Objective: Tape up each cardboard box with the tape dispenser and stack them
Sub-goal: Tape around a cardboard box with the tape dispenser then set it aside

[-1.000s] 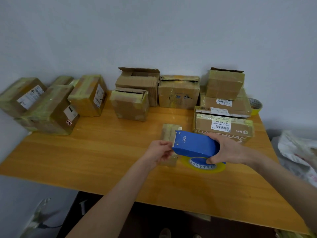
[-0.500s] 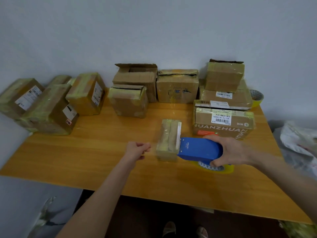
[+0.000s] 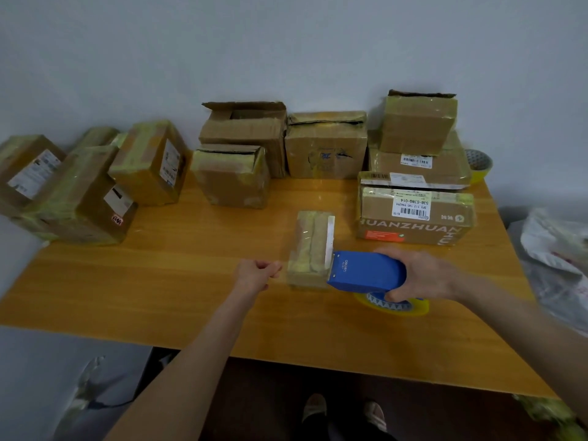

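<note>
— What changed just now?

— My left grip (image 3: 257, 276) came off the small box (image 3: 310, 246) and slid left. It now sits just beside the box's left side, mid-frame, with the fingers curled. I can't tell if it pinches a clear tape end.

— And the other?

— My right grip (image 3: 423, 275) stays clenched round the blue tape dispenser (image 3: 366, 270). It has dropped from over the box so its front end sits against the box's right edge, above the yellow tape roll (image 3: 394, 305) on the surface (image 3: 191, 297).

— Meaning?

— I think a strip is being drawn across this box, so sealing isn't finished. It then joins the stack (image 3: 416, 214) at the right of the frame. The open-flapped box (image 3: 245, 122) at upper centre still waits.
</note>
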Tool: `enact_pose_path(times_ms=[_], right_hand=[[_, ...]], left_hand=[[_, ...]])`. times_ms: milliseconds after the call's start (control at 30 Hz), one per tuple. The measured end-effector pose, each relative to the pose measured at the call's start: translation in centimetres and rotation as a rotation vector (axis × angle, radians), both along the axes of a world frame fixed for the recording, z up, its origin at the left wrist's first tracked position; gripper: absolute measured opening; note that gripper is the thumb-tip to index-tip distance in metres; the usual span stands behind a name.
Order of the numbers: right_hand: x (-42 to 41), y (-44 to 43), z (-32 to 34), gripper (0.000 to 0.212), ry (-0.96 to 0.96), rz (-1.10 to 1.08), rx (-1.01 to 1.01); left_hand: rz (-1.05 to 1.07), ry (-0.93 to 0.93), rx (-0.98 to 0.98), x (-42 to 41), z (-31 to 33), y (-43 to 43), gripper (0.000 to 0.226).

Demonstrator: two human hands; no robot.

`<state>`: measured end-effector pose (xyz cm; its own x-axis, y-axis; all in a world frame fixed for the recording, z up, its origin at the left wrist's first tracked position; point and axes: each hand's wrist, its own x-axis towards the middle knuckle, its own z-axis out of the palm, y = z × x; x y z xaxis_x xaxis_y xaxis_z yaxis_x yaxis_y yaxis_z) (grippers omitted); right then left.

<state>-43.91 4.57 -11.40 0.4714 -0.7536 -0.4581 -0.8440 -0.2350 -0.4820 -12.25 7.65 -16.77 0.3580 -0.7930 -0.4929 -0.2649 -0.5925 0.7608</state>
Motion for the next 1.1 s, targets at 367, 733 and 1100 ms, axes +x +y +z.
enact_pose_path(times_ms=[367, 733, 1100], right_hand=[[1.4, -0.7, -1.8, 0.081, 0.114, -0.002, 0.068], [1.4, -0.4, -1.9, 0.080, 0.059, 0.006, 0.040], [-0.3, -0.4, -1.8, 0.074, 0.050, 0.040, -0.045]], left_hand=[[-0.081, -0.075, 0.065, -0.8, -1.1, -0.3, 0.025], [-0.229, -0.535, -0.355, -0.7, 0.0, 1.6, 0.036], [-1.099, -0.964, -0.245, -5.7, -0.4, 3.5, 0.078]])
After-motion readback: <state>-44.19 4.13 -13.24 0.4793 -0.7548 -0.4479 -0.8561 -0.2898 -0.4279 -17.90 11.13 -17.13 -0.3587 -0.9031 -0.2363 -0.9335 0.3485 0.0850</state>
